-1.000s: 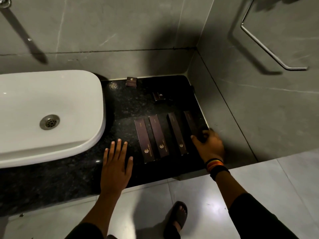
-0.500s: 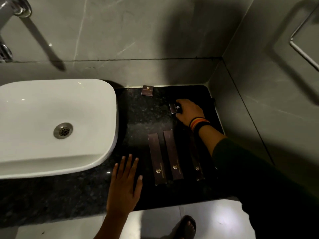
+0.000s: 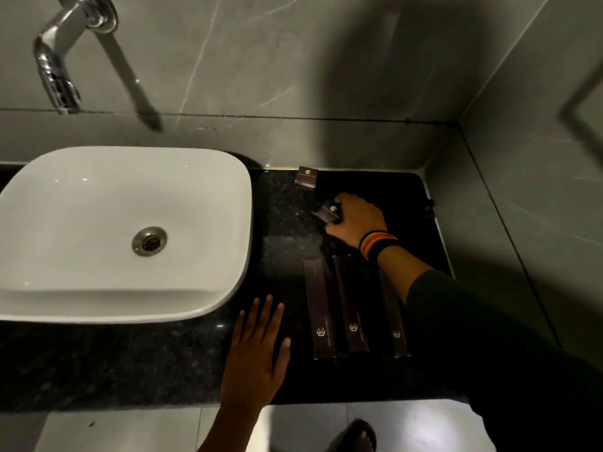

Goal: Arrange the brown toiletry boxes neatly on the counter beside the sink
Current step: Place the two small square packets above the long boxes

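- My right hand point(image 3: 357, 220) is closed around a small brown box point(image 3: 327, 213), tilted, at the far middle of the black counter point(image 3: 182, 357).
- My left hand point(image 3: 256, 353) lies flat with fingers spread on the near counter, holding nothing, just left of the long boxes.
- Three long brown boxes point(image 3: 350, 305) lie side by side near me; my right sleeve point(image 3: 473, 337) covers part of the rightmost.
- Another small box point(image 3: 306, 176) sits by the far wall, right of the white sink point(image 3: 98, 288).

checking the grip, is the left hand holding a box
No, the left hand lies flat and open on the counter; it is the right hand that grips a small box.
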A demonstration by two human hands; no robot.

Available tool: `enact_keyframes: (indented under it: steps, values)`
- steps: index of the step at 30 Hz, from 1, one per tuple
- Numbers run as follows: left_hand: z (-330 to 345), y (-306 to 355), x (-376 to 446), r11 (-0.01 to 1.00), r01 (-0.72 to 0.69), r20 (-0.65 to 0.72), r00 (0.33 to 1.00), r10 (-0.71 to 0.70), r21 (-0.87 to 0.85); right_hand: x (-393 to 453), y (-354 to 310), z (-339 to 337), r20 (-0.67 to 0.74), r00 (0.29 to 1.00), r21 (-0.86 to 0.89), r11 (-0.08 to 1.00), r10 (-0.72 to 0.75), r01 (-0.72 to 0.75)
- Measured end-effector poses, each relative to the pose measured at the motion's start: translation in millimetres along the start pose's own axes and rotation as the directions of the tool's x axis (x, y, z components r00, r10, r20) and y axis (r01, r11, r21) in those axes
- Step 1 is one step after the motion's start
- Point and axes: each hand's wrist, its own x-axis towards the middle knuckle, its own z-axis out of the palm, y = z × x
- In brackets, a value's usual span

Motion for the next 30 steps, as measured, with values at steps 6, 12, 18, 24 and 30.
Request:
enact_keyframes:
  steps: [6, 12, 18, 24, 30]
  values:
    - [-1, 1, -1, 1.000, 0.005, 0.014, 1.000, -0.005, 0.000, -10, -16, 23, 0.140, 0.946, -0.007, 0.955, -0.292, 0.295]
    - [-1, 1, -2, 1.000, 0.017, 0.032, 0.999, -0.017, 0.005, -3, -3, 24, 0.156, 0.943, 0.083, 0.955, -0.296, 0.286]
    - [-2, 0, 0, 1.000, -0.002, 0.020, 1.000, 0.002, 0.015, 50, 10, 6, -0.020, 0.990, 0.141, 0.980, -0.141, 0.143]
    - [-1, 0, -1, 0.999, -0.017, 0.013, 1.000, 0.016, 0.051, 103, -10, 13, 0.026, 0.980, 0.088, 0.977, -0.197, 0.194]
    - [-3, 0, 0, 0.997, -0.025, 0.016, 1.000, 0.024, 0.066, 118, -18, 25, -0.050, 0.979, 0.005, 0.981, -0.195, 0.196]
